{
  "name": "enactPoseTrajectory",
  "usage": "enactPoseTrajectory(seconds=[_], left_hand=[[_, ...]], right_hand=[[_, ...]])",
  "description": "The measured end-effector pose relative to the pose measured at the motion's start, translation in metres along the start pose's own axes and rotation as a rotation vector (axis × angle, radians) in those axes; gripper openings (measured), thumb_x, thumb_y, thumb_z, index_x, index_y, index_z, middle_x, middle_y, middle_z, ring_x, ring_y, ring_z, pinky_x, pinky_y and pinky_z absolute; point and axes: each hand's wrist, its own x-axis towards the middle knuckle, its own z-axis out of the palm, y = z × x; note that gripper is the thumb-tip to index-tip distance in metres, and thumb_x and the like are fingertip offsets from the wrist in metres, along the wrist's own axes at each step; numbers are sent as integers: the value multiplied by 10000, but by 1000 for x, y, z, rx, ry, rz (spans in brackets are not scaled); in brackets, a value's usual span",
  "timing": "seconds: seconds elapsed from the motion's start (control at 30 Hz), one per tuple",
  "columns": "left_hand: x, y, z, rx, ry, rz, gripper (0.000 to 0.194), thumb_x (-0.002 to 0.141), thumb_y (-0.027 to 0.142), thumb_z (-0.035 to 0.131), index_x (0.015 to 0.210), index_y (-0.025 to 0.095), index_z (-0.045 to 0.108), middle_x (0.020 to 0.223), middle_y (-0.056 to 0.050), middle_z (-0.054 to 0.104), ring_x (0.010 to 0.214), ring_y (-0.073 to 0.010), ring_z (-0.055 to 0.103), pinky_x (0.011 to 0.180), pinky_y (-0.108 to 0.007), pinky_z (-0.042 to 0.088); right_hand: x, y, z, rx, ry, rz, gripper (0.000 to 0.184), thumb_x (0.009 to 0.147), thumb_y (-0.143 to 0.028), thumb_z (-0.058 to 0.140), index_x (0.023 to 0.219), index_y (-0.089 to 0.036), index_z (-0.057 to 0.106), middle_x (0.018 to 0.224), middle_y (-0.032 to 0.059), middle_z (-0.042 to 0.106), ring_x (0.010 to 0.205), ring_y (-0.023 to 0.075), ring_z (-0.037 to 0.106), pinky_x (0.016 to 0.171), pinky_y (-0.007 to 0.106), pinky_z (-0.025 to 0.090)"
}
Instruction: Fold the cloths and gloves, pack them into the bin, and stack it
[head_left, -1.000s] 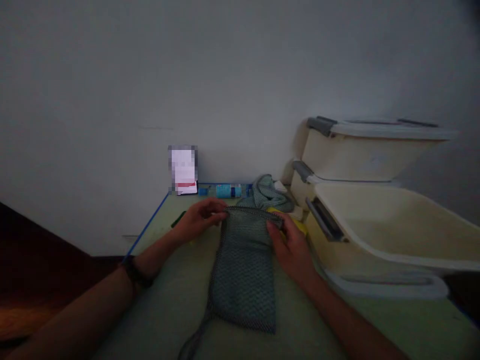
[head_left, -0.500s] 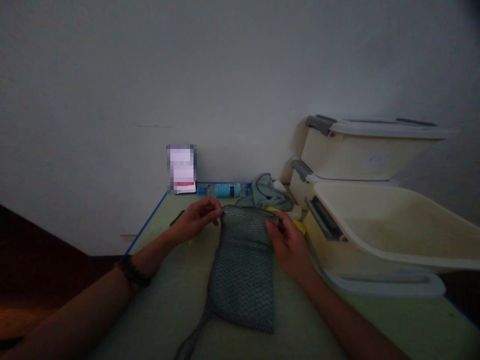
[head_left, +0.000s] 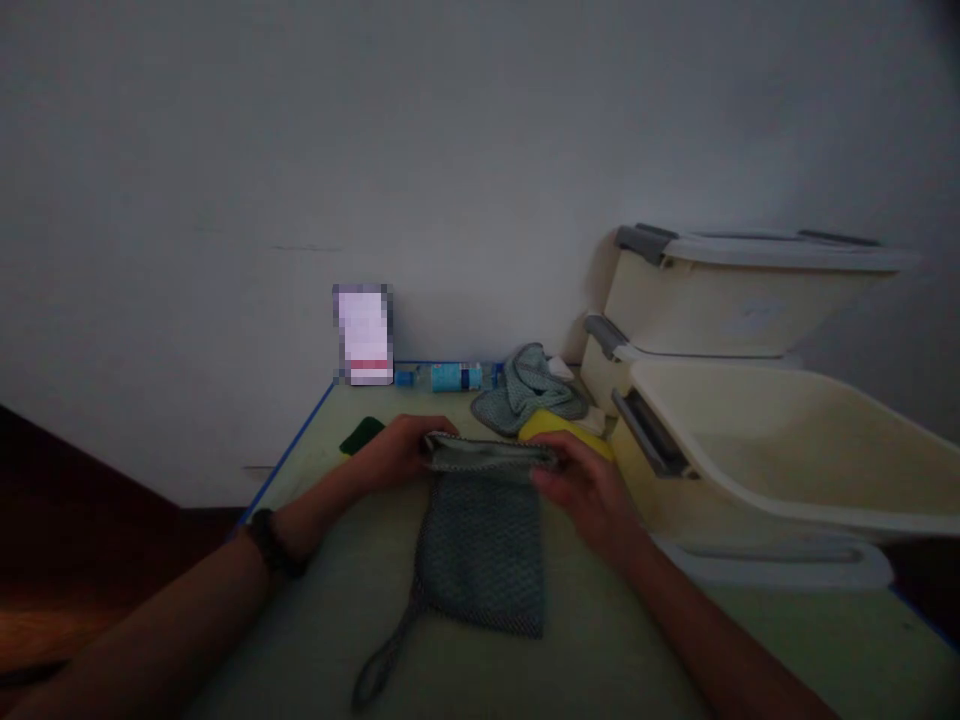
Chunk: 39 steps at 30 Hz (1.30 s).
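Note:
A grey-green cleaning cloth with a checked edge lies on the table in front of me, its hanging loop trailing toward the near left. At its far edge the layers are lifted and folded over, showing a paler inner face. My left hand grips the far left corner, its fingertips partly hidden behind the fabric. On the other side, my right hand pinches the far right corner between thumb and fingers.
Beyond the cloth lie a crumpled grey-green cloth, a yellow cloth-like item and a bottle on its side. A phone leans on the wall. A dark green scouring pad is at left. Open cream bins stand at right.
The cloth's far edge has come toward me and folded over, with both hands moving along. My left hand has closed around the left corner. The scouring pad is more exposed.

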Motion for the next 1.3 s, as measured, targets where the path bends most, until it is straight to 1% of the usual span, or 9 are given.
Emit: enactPoseTrajectory(seconds=[0.13,0.37,0.5,0.67,0.83,0.9,1.07,1.2,1.3], left_hand=[[0,-2,-1,-31,17,2,144,680,70,533,794,146,577,748,-3,620,685,-105,572,610,-200,428],[-1,-1,-1,47,-111,63,215,665,82,551,861,166,577,817,-5,608,656,-95,528,595,-209,414],[1,-5,3,120,19,43,198,660,59,530,823,164,569,799,-7,576,667,-105,513,604,-227,409],[3,-11,6,131,158,32,179,684,51,497,808,164,560,847,-22,513,666,-105,503,605,-242,428],[3,-11,0,52,53,193,341,711,-17,372,864,180,604,951,-46,515,883,-140,518,787,-300,426],[2,-11,-3,7,48,223,370,727,-23,340,876,180,612,991,-57,517,961,-153,499,837,-314,403],[-1,-11,-7,-150,108,246,219,724,31,414,843,146,558,918,-60,512,884,-160,508,737,-275,424],[-3,-9,-9,-166,33,234,123,736,80,444,764,147,543,812,-32,523,778,-140,505,701,-263,407],[-3,-8,-9,-163,15,215,120,749,96,440,765,143,549,803,-31,529,770,-139,505,693,-259,399]], right_hand=[[3,7,-5,-215,-211,-126,415,672,-156,627,1069,-221,524,1044,60,571,982,198,518,847,362,412],[5,6,-11,-264,-297,-240,508,656,-101,618,1133,-247,518,1081,60,578,1012,197,507,865,375,401],[4,-3,-12,-284,-395,-284,403,723,-130,555,1097,-282,563,1142,35,558,1063,188,479,902,392,365],[3,-4,-8,-310,-375,-256,312,751,-137,523,1027,-259,602,1074,29,601,1028,177,502,893,392,375],[1,-3,-9,-430,-477,-227,494,631,-110,598,1091,-285,566,1169,25,528,1094,196,447,935,408,327],[0,-4,-9,-457,-501,-248,484,623,-113,616,1069,-295,580,1147,22,526,1080,192,447,924,390,333],[-2,-5,-2,-487,-351,-329,227,687,-150,591,895,-236,623,875,24,578,855,158,512,795,329,402],[-5,-6,6,-505,-218,-340,103,694,-159,543,790,-193,554,749,22,571,741,161,506,707,321,416],[-7,-7,10,-522,-199,-331,60,701,-180,525,760,-192,527,724,22,556,707,157,493,672,312,411]])
